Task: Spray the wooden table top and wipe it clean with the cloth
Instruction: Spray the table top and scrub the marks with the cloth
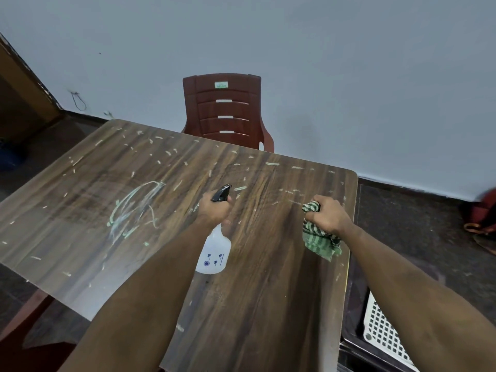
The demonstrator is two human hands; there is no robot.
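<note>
The wooden table top (268,304) fills the middle of the view, dotted with pale streaks and a green-white scribble (134,208) at its left centre. My left hand (213,210) grips the neck of a white spray bottle (214,253) with a black nozzle that points away from me over the table's middle. To the right, my right hand (328,214) holds a bunched green checked cloth (319,240) above the table near its right edge; the cloth's loose end hangs down below my fist.
A brown plastic chair (225,108) stands behind the table's far edge against the grey wall. A white perforated basket (383,331) sits on the floor at the lower right. Some reddish-brown items (483,221) lie at the right margin.
</note>
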